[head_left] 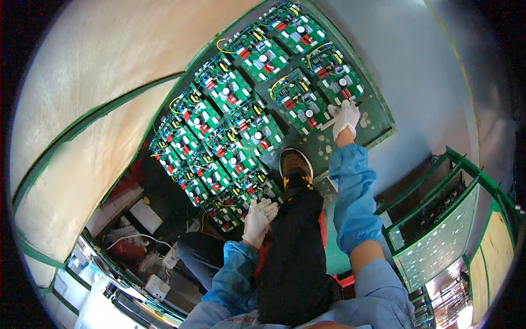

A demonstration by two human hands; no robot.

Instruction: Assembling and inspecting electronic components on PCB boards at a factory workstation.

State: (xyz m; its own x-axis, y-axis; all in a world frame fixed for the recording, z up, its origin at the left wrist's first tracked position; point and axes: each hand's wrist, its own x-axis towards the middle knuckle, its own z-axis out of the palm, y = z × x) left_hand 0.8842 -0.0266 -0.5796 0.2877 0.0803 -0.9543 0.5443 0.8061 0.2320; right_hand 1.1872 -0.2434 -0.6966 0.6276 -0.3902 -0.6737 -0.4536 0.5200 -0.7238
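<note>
My right hand (346,117), in a white glove, is closed around a slim pale stick-like tool (327,125) with a dark end showing past the fingers. It is beside the lower corner of a green circuit board (298,100) that has a yellow wire, red parts and a round white part. Another circuit board (335,73) lies just beyond the hand. My left hand (258,220), also gloved in white, rests near my knee with its fingers stretched out. It is next to the nearest boards (260,189), and I see nothing held in it.
Several similar boards lie in rows on a dark green-edged tray (378,118) spotted with pale patches. My shoe (296,163) is at the near side of the tray. A power strip (158,287) with a white cable is at lower left, and a green-framed rack (438,219) stands at right.
</note>
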